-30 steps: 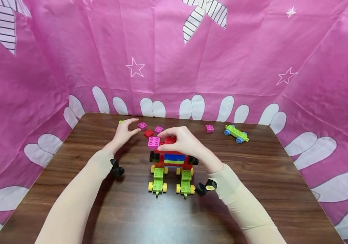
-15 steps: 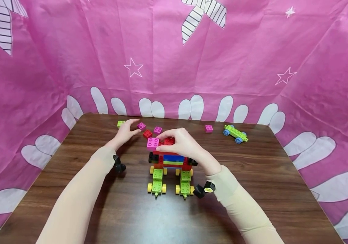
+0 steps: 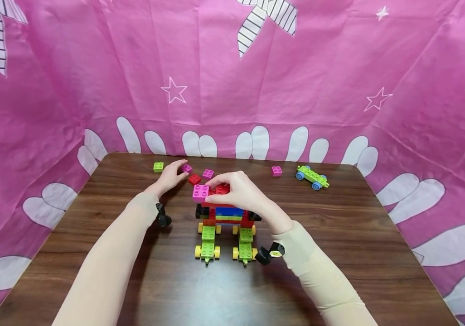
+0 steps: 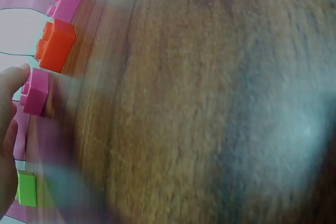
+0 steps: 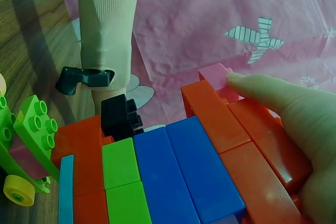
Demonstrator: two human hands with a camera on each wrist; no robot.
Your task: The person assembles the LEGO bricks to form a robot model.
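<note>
A built figure of red bricks (image 5: 268, 182), with a blue-and-green middle (image 5: 173, 166), stands on two green wheeled bases (image 3: 207, 249) with yellow wheels. At its top left end my right hand (image 3: 242, 194) pinches a pink brick (image 3: 201, 193). In the right wrist view the thumb lies against that pink brick (image 5: 216, 77), which sits at the red bricks' far end. My left hand (image 3: 169, 178) reaches around another pink brick (image 3: 186, 168) on the table. In the left wrist view a fingertip is right beside this pink brick (image 4: 35, 92); firm contact cannot be made out.
A red brick (image 3: 194, 179) and a pink brick (image 3: 208, 174) lie right of the left hand, a green brick (image 3: 158, 167) left of it. Farther right are a pink brick (image 3: 276, 171) and a green car base (image 3: 312, 177) with blue wheels. A pink cloth (image 3: 224, 90) hangs behind.
My left hand has drawn its finger and thumb closer together around the loose pink brick. The green brick shows more fully now. The right hand keeps its pinch; the view has shifted slightly.
</note>
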